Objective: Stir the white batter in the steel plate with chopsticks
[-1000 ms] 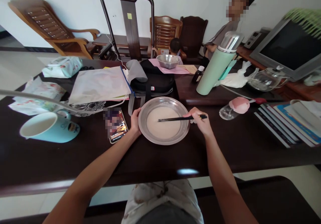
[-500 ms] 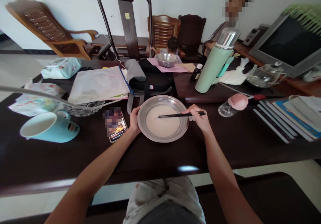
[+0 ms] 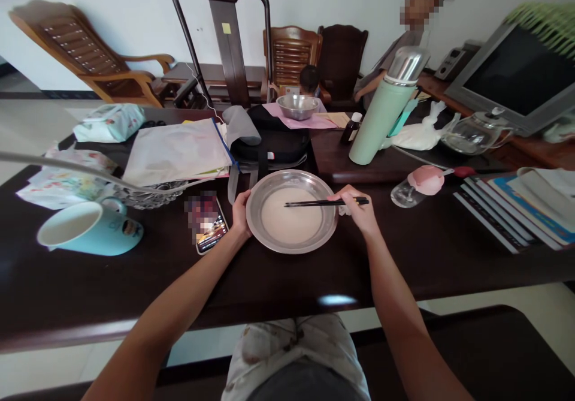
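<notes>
A wide metal bowl [image 3: 254, 233] of pale, milky liquid [image 3: 291, 227] stands on the dark table in front of me. My left hand [image 3: 241, 214] is closed on its left rim, some fingers hidden behind and below it. In my right hand [image 3: 357, 209], beyond the right rim, I grip a pair of black chopsticks [image 3: 314, 202]. They reach across the bowl, their tips at the liquid near its middle. A lit phone [image 3: 210, 230] lies just left of my left hand.
Left are a light-blue mug [image 3: 96, 233] and a plastic document pouch [image 3: 177, 152]. A smaller metal bowl [image 3: 297, 107], a green thermos [image 3: 381, 122] and a dark bottle [image 3: 351, 128] stand farther back. Right are a pink-lidded cup [image 3: 417, 188] and stacked books [image 3: 507, 209]. Two people are beyond the table.
The chopstick tips have shifted slightly up and right within the bowl. My left hand keeps its place on the rim. The person at the back right has straightened a little.
</notes>
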The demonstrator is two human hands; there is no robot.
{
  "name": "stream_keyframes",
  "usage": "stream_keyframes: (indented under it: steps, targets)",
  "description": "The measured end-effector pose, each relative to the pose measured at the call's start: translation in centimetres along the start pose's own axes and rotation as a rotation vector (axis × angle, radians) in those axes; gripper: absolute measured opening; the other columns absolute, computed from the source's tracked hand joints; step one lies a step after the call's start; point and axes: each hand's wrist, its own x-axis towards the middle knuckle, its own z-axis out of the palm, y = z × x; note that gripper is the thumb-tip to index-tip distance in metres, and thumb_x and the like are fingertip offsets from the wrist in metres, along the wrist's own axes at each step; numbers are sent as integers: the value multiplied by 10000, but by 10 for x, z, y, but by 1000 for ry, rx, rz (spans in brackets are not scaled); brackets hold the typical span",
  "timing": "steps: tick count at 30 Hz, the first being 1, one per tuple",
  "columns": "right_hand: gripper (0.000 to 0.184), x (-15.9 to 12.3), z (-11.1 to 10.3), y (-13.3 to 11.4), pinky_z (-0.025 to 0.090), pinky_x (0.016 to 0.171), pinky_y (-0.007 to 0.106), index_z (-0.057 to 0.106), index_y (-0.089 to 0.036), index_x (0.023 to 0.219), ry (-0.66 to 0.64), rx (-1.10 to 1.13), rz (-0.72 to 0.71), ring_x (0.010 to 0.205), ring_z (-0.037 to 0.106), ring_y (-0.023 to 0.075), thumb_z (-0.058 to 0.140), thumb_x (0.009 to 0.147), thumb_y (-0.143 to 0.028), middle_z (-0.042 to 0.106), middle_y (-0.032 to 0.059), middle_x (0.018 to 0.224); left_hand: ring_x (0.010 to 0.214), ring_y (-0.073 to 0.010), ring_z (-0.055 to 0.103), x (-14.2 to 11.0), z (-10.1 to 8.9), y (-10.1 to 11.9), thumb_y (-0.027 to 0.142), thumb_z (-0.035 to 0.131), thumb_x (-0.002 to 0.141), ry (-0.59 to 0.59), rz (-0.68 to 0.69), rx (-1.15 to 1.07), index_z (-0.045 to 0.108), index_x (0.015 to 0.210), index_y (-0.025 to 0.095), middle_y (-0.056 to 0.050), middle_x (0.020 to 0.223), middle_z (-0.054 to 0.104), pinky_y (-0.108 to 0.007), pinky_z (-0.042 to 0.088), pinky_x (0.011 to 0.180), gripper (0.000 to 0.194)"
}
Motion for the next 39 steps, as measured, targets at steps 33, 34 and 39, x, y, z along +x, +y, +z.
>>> stream_keyframes:
  steps: [33,34,39]
  targets:
    - [569,-2,-7,2,500,534,304,828,-242,716,80,92,17,556,642,166,685,994,-716,761,43,660,907,-376,820,-7,5,2,317,724,726,17,-35,-11,711,758,219,-57,722,786,-439,674,801,103]
    - [574,-2,-7,2,491,523,303,827,-239,715,37,97,15,549,637,165,680,997,-717,757,43,656,909,-377,820,-8,6,3,316,724,728,13,-40,-11,709,758,219,-59,730,790,-443,675,802,103]
    - [548,-1,-1,-2,603,721,336,868,-254,775,-135,18,-22,769,767,210,717,957,-748,827,58,806,886,-371,819,-10,7,4,321,725,730,15,-61,-8,705,748,212,-64,712,781,-438,675,800,112]
